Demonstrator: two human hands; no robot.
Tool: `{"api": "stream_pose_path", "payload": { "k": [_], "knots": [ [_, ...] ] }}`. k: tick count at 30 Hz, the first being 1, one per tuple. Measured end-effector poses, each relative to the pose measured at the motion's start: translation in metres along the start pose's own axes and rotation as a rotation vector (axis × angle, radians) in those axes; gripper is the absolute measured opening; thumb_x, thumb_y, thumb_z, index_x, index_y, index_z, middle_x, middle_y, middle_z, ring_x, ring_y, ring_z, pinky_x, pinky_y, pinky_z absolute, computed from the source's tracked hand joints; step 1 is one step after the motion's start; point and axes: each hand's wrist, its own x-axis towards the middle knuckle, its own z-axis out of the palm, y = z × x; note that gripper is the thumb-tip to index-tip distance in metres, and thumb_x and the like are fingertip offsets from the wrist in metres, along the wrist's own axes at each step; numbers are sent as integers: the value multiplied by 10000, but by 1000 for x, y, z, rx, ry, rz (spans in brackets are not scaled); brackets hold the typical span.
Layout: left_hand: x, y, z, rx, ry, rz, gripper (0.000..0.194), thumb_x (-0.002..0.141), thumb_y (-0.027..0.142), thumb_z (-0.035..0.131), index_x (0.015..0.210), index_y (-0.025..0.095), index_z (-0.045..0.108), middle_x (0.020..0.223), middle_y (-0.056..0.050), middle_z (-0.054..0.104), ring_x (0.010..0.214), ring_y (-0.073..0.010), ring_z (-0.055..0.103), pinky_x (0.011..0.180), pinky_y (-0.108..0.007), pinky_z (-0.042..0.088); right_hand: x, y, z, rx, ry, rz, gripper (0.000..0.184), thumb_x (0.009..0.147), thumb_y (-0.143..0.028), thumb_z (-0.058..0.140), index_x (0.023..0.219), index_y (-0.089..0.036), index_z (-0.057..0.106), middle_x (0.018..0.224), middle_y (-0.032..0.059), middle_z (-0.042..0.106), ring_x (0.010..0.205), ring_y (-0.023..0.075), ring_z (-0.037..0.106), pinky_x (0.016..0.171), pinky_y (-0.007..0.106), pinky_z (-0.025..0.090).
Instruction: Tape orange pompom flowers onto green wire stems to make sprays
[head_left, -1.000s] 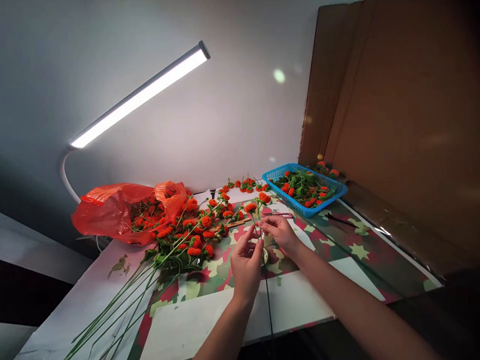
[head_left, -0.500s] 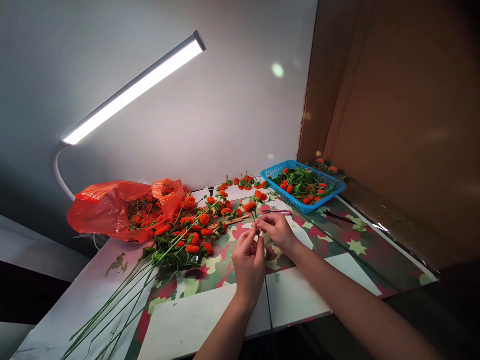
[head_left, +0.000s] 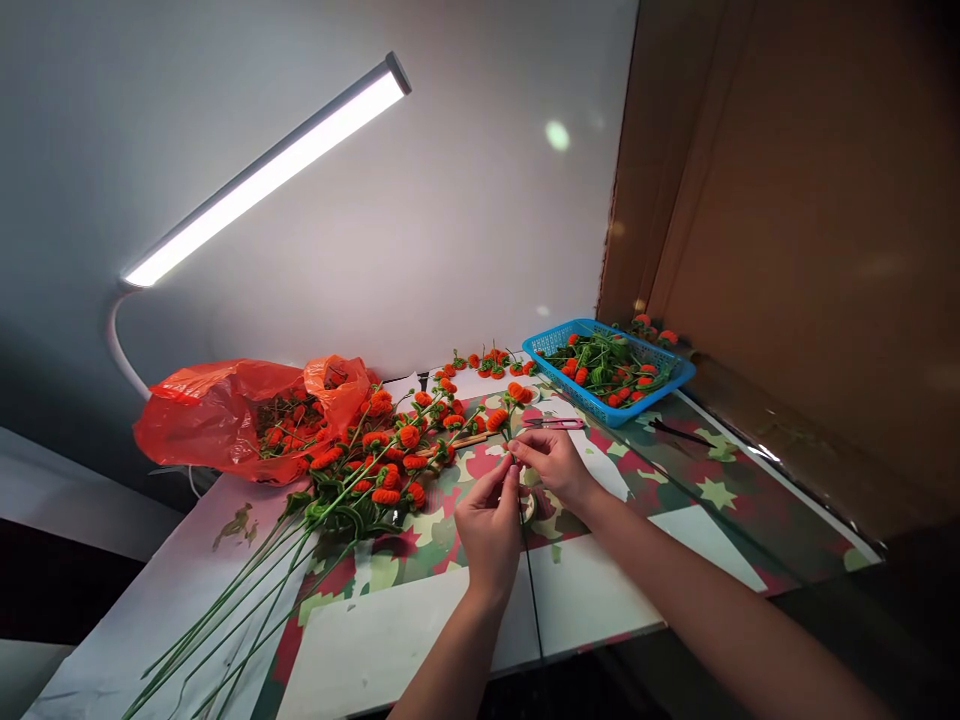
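Between the fingertips of my left hand (head_left: 491, 525) and my right hand (head_left: 551, 465), both closed in a pinch, is the thin green stem of an artificial flower sprig. Its fluffy orange flower heads (head_left: 497, 420) rise just above my fingers. A thin dark line, seemingly the lower stem, runs down below my hands. Partly hidden behind my left hand is a pale ring, perhaps a roll of tape (head_left: 530, 507). Beyond my right hand lie pink-handled thread snips (head_left: 553, 423). To the left, a bunch of long-stemmed orange flowers (head_left: 386, 480) rests on the table.
A red plastic bag (head_left: 217, 415) full of orange flowers stands at the left, under a lit lamp (head_left: 262, 175). A blue basket (head_left: 611, 415) at the back right contains flowers and leaves. Several short flowers line the wall. A dark thin tool (head_left: 679, 432) lies right of the basket.
My left hand has shifted slightly left and turned, with its fingertips still at the stem. My right hand stays nearly in place. The pale ring behind them shows more.
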Motion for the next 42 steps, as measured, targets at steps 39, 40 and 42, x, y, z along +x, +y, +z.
{"api": "stream_pose_path", "payload": {
  "k": [39,40,42],
  "knots": [
    [-11,3,4,9,-139,125,423,837,336,540,1253,260,539,824,-3,485,523,-61,482,467,-192,446,-1,-4,-1,18,-39,-12,269,644,-418,706,643,-150,691,571,-4,562,553,106,459,543,249,385],
    [-11,1,4,20,-138,127,430,847,336,524,1270,258,522,817,-2,476,523,-64,477,473,-196,445,-1,-3,-1,17,-51,-16,263,660,-412,697,650,-149,691,572,-4,559,555,106,462,543,248,383],
    [-10,-2,4,48,-131,142,439,859,335,505,1290,251,500,795,-1,468,528,-73,468,482,-204,438,-2,-3,-1,16,-72,-25,257,685,-401,682,654,-147,687,567,-8,549,553,105,465,540,245,376]
  ]
}}
